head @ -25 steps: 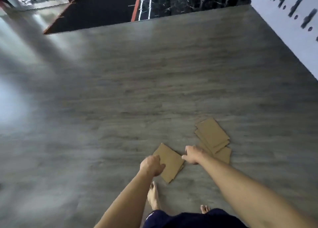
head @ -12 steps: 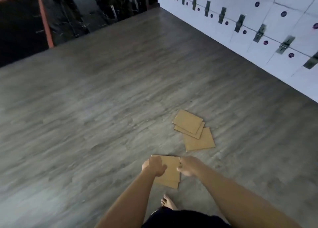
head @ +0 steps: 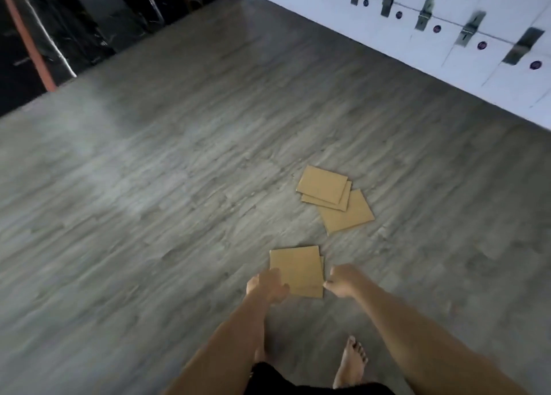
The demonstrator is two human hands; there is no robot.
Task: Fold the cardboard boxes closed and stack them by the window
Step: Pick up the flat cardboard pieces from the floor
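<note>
A flattened brown cardboard box point(head: 298, 271) is held low over the grey wood floor, with a second layer peeking out along its right side. My left hand point(head: 266, 284) grips its lower left corner with curled fingers. My right hand point(head: 343, 279) pinches the lower right edge, fingertips right at the cardboard. Farther ahead and to the right, three more flat cardboard boxes point(head: 334, 199) lie overlapping on the floor.
A white panelled wall point(head: 447, 51) with grey brackets runs along the upper right. Dark glossy panels point(head: 74, 21) and an orange post point(head: 28, 39) close off the upper left. My bare feet point(head: 351, 362) stand just below the hands.
The held cardboard has turned from a diagonal to roughly square with me. My hands have shifted to its lower corners. The view has swung right, bringing the white wall into sight.
</note>
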